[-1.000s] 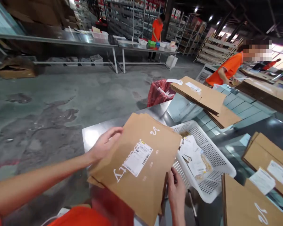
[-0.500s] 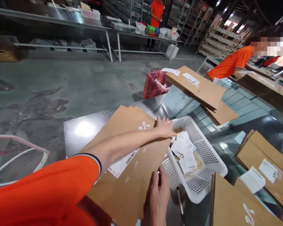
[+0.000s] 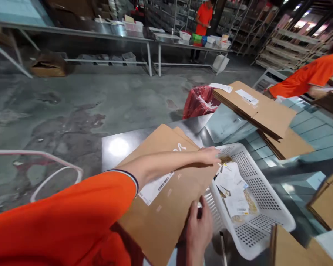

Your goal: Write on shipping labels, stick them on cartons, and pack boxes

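A stack of flattened cardboard boxes [image 3: 166, 210] lies on the metal table before me, with a barcode label and a white squiggle on the top one. My left hand [image 3: 210, 155] reaches across it to the far right edge, fingers closed over that edge beside the basket. Closer to me, my right hand [image 3: 199, 225] holds the right edge, its thumb and fingers curled; the fingertips are partly hidden. Just to the right of both hands stands a white perforated basket [image 3: 262, 199] holding paper slips [image 3: 233, 188] and clear bags.
A pen [image 3: 223, 247] lies beside the basket. More flattened boxes [image 3: 255, 107] are piled at the back right and front right. Beyond the table stands a red-lined bin [image 3: 199, 101]. A co-worker in orange [image 3: 308, 77] is at the right, another person [image 3: 204, 20] farther back.
My view has turned left, so everything sits farther right. My left hand's fingers, spread before, are now drawn together at the cardboard's edge. The right hand stays at its edge.
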Motion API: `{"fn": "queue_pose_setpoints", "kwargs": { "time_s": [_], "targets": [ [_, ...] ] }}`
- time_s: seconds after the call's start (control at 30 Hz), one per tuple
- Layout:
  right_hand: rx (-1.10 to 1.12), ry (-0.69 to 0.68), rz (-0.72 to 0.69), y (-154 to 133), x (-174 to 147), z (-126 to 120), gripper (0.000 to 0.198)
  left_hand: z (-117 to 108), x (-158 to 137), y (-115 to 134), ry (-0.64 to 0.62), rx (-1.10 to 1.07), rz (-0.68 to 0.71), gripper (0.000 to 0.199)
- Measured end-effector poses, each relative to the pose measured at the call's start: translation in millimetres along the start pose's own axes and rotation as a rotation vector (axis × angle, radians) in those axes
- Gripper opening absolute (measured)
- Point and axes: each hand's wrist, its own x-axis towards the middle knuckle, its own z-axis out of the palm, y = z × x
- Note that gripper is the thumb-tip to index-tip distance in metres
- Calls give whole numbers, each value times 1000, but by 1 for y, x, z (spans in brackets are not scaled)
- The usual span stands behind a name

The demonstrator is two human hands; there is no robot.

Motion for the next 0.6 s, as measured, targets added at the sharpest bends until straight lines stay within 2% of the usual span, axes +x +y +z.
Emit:
{"fn": "queue_pose_setpoints", "kwargs": {
  "time_s": [0.07, 0.13, 0.17, 0.23, 0.3, 0.37, 0.43, 0.5, 0.6],
  "targets": [
    [52, -26, 65, 6, 4, -8, 79, -29, -10, -22, 73, -30, 19, 50],
    [100, -11, 167, 18, 14, -16, 83, -64, -33, -54, 190, -41, -55, 53],
    [116, -27, 184, 25, 22, -19, 83, -81, -50, -72, 245, -38, -132, 53],
    [-60, -4, 174, 34, 42, -21, 76, -109, -93, -104, 314, -27, -321, 54],
    [-210, -1, 162, 33, 60, -21, 70, -124, -140, -129, 312, -13, -481, 53],
    [-265, -36, 127, 24, 71, -20, 62, -125, -184, -142, 266, -29, -552, 49],
    [-273, -69, 88, 11, 75, -18, 52, -114, -219, -145, 212, -82, -556, 43],
    [-282, -77, 90, -1, 74, -17, 41, -99, -243, -141, 172, -139, -548, 43],
    [-260, -73, 154, -9, 71, -14, 31, -80, -263, -129, 172, -199, -565, 57]
  ]
}}
